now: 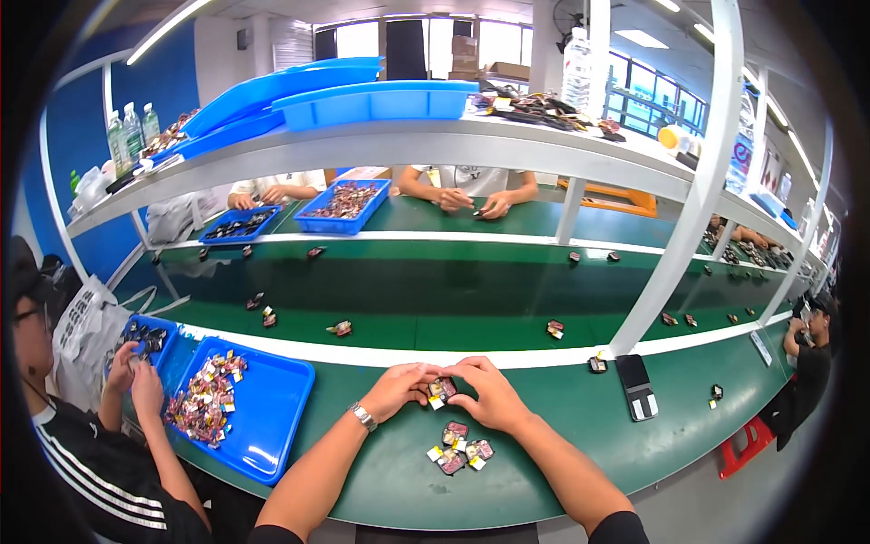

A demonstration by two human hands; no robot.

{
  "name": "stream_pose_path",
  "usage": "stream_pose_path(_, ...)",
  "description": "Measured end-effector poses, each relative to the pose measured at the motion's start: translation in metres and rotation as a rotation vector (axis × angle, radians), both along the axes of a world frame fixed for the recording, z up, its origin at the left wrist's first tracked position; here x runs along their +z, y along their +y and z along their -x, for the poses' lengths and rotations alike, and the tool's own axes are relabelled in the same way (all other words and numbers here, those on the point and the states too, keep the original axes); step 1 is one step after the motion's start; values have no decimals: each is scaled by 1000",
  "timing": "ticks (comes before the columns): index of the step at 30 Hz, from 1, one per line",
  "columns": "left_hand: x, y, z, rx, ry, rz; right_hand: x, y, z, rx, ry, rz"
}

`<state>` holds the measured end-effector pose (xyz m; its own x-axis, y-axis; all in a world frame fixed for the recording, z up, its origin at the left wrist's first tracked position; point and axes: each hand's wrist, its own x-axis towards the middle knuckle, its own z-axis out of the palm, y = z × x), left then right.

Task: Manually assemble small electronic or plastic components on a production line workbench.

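Note:
Over the green table (390, 480), my left hand (399, 390), with a metal watch on its wrist, and my right hand (489, 395) meet around a small dark packet (441, 392) with a reddish printed face and a white-and-yellow tag. Fingers of both hands are bent in against it, the left at its left side and the right at its top and right. Just below, nearer to me, a small cluster of similar packets (455, 433) lies on the table, their tags sticking out. What exactly is inside the packets is too small to tell.
At left, a co-worker's hands (136, 376) work beside a blue tray (294, 399) of loose packets. A black flip case (637, 388) lies at right by a white post (675, 245). Beyond, scattered packets dot a green conveyor belt (471, 290). Overhead runs a shelf (381, 145) with blue trays.

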<state>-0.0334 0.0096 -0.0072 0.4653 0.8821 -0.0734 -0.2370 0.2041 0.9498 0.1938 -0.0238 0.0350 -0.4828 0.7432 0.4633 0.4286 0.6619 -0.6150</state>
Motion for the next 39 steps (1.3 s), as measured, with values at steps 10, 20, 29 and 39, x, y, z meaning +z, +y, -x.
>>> stream_pose_path(10, 8, -12, -3, -20, 0, -4, -14, -3, 23, -197, 9, -233)
stream_pose_path(20, 7, -20, -18, 27, -51, 29, -24, 2, 29, -337, -132, -380)
stream_pose_path(29, 6, -21, -20, 66, -113, 50, -21, 9, 21, -212, -139, -508)
stream_pose_path(39, 13, -24, -23, 130, -25, -5, -12, 10, 16, -159, -123, -445)
